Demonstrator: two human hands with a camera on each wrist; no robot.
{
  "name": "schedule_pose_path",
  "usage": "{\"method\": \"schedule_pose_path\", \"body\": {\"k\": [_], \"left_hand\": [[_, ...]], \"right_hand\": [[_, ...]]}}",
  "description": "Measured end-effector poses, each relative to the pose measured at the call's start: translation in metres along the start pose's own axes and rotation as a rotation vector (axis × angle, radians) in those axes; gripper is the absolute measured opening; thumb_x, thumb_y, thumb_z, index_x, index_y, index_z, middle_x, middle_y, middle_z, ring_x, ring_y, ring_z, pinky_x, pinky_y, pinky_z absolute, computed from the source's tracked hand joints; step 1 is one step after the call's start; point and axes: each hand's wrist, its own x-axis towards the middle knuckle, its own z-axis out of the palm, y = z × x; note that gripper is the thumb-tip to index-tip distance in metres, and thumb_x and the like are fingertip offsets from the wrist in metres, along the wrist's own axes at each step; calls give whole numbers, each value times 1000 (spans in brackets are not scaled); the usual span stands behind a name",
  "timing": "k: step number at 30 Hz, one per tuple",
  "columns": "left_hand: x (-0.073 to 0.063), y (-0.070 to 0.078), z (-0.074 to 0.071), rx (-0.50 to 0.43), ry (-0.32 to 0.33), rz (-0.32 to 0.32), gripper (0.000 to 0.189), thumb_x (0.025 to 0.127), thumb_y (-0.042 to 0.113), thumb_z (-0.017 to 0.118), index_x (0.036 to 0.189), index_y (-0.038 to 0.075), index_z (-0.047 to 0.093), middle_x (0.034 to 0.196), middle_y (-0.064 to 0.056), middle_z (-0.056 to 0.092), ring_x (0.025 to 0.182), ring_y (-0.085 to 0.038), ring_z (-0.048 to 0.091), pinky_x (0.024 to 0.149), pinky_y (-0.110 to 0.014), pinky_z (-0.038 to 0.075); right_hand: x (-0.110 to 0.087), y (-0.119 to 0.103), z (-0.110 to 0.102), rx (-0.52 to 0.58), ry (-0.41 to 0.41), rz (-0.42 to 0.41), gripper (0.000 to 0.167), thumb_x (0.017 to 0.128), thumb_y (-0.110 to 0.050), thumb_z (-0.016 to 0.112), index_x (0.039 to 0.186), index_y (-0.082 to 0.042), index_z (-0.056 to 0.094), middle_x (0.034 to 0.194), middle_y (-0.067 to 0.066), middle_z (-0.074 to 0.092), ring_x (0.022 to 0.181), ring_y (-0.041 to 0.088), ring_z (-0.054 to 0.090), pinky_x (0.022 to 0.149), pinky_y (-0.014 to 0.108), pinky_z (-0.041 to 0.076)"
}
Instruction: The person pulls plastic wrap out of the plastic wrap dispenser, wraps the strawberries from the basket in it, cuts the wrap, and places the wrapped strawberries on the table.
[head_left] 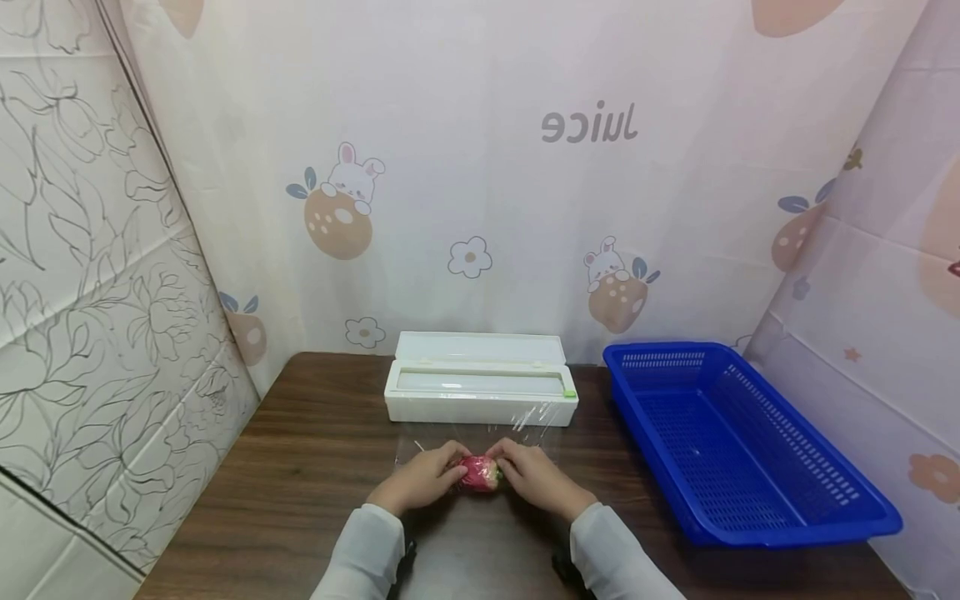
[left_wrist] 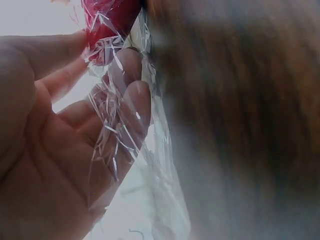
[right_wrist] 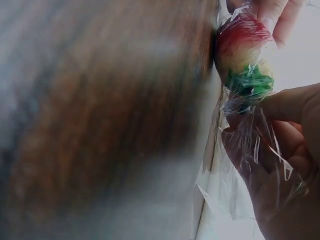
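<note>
Between the two hands is a strawberry (head_left: pixel 478 473), red with a pale end and green leaves, wound in clear cling film. At its red end, my left hand (head_left: pixel 424 477) pinches the wrapped fruit with thumb and fingers. My right hand (head_left: pixel 537 477) pinches the gathered film at the leafy end. Loose crinkled cling film (left_wrist: pixel 117 125) lies over the left fingers in the left wrist view. In the right wrist view, a twisted tail of film (right_wrist: pixel 250 135) trails across the right fingers. The fruit's underside is hidden in the head view.
Behind the hands stands a white cling film dispenser (head_left: pixel 480 410) with its lid raised; a clear sheet runs from it towards the hands. A blue plastic basket (head_left: pixel 652 450) sits at the right of the brown wooden table (head_left: pixel 300 467). Printed curtains hang behind and at the sides.
</note>
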Motion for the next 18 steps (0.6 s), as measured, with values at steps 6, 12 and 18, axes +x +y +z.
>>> {"method": "schedule_pose_path", "body": {"k": [6,12,18], "left_hand": [[2,-3,-1,24,6,19,25,102,8,54,125,4,64,118,-12,67,114,-29,62,98,-48,49],[2,-7,-3,39,-6,18,30,102,6,53,130,5,64,121,-13,67,115,-29,62,98,-50,48],[1,-7,-4,97,59,12,29,99,11,61,128,8,66,116,-9,66,108,-25,61,94,-49,50]], "right_hand": [[3,0,-2,40,-4,47,15,99,-4,60,106,-15,68,104,0,74,88,5,64,75,32,55],[8,4,0,29,5,62,15,97,-3,63,104,-15,71,102,-1,74,92,9,66,77,32,56],[11,6,1,29,-3,92,15,96,-5,66,105,-16,70,99,-4,72,92,8,65,80,33,56]]}}
